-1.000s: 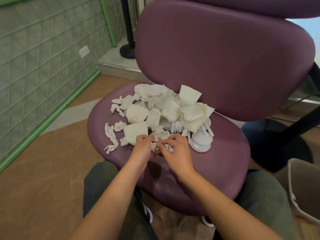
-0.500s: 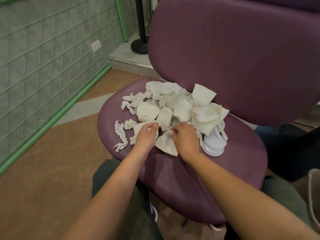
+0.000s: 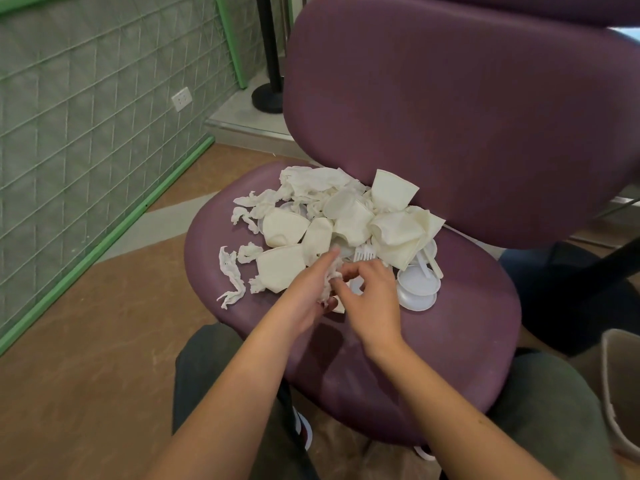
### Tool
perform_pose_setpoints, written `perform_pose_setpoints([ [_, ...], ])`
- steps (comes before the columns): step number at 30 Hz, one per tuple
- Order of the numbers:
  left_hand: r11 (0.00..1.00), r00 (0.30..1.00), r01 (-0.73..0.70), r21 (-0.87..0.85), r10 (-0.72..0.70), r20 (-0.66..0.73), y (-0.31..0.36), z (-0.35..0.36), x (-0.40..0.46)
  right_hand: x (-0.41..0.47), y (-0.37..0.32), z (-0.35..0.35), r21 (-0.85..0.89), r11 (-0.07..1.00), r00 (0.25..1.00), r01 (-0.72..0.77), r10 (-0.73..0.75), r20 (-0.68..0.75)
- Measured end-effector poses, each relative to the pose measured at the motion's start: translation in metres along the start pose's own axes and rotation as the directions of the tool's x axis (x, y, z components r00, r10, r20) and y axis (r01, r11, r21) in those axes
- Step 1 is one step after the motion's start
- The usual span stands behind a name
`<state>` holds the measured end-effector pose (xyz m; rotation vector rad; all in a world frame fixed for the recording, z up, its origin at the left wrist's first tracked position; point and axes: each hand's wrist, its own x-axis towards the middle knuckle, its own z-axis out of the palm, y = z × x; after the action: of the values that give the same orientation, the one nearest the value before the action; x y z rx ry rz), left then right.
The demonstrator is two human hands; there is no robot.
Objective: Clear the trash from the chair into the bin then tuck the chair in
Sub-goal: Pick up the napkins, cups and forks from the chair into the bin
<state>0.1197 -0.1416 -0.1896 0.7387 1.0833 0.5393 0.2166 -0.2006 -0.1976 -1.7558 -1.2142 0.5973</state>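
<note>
My left hand (image 3: pixel 308 289) cups crumpled tissue (image 3: pixel 329 282), right hand (image 3: pixel 369 289) pinching more; loose scraps may spill off the chair seat (image 3: pixel 450 341).

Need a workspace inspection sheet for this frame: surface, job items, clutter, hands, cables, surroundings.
Surface: purple chair seat, trash heaped at its back half.
Job's things: crumpled paper cups, torn tissues, plastic fork, round lids; bin at right edge, partly in view.
Clutter: nothing seen beyond the trash.
Hands: left hand holds a tissue wad; right hand is curled at the same wad.
Cables: nothing seen.
Surroundings: green padded wall, wall socket, brown floor.
</note>
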Motion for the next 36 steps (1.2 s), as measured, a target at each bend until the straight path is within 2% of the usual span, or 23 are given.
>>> perform_pose_setpoints([
  [2,0.999,0.995,-0.022,0.033,0.025,-0.092,-0.004,0.000,0.000,0.000,0.004,0.004,-0.103,0.994,1.000,0.019,-0.020,-0.004],
  [8,0.991,0.950,-0.128,-0.035,0.113,-0.290,-0.001,-0.025,-0.002,0.021,0.006,0.021,-0.199,0.978,0.990,0.069,-0.042,0.138],
  [11,0.995,0.928,-0.102,0.015,0.101,-0.359,0.005,-0.040,-0.005,0.044,0.006,0.033,-0.338,0.929,0.980,0.150,-0.095,0.173],
  [14,1.000,0.903,-0.026,0.003,0.024,-0.430,0.010,-0.051,-0.008,0.065,0.008,0.050,-0.505,0.825,0.953,0.255,-0.124,0.278],
  [17,0.999,0.896,-0.021,-0.034,0.004,-0.443,0.008,-0.061,-0.003,0.076,0.011,0.061,-0.558,0.774,0.935,0.299,-0.122,0.332],
  [20,0.996,0.905,-0.064,0.056,0.082,-0.418,0.004,-0.067,-0.003,0.082,0.013,0.062,-0.555,0.779,0.939,0.293,-0.126,0.320],
  [22,0.981,0.903,-0.097,0.166,0.157,-0.399,0.002,-0.069,-0.003,0.082,0.013,0.059,-0.525,0.807,0.950,0.271,-0.135,0.283],
  [24,0.972,0.909,-0.115,0.206,0.186,-0.374,0.001,-0.068,-0.002,0.078,0.011,0.055,-0.428,0.876,0.963,0.223,-0.130,0.236],
  [27,0.954,0.924,-0.159,0.255,0.235,-0.302,0.002,-0.059,-0.003,0.067,0.000,0.043,-0.070,0.997,0.981,0.032,-0.018,0.192],
  [29,0.936,0.936,-0.159,0.313,0.244,-0.255,0.004,-0.048,-0.002,0.058,-0.011,0.033,0.180,0.979,0.982,-0.096,0.065,0.175],
  [31,0.922,0.948,-0.160,0.352,0.243,-0.207,0.006,-0.035,0.001,0.050,-0.017,0.022,0.322,0.935,0.985,-0.150,0.112,0.133],
  [33,0.920,0.958,-0.167,0.354,0.237,-0.164,0.005,-0.022,0.006,0.042,-0.017,0.014,0.344,0.926,0.988,-0.154,0.138,0.073],
  [36,0.953,0.962,-0.162,0.256,0.211,-0.176,0.002,-0.003,0.011,0.028,-0.004,0.002,0.258,0.958,0.992,-0.123,0.129,-0.005],
])
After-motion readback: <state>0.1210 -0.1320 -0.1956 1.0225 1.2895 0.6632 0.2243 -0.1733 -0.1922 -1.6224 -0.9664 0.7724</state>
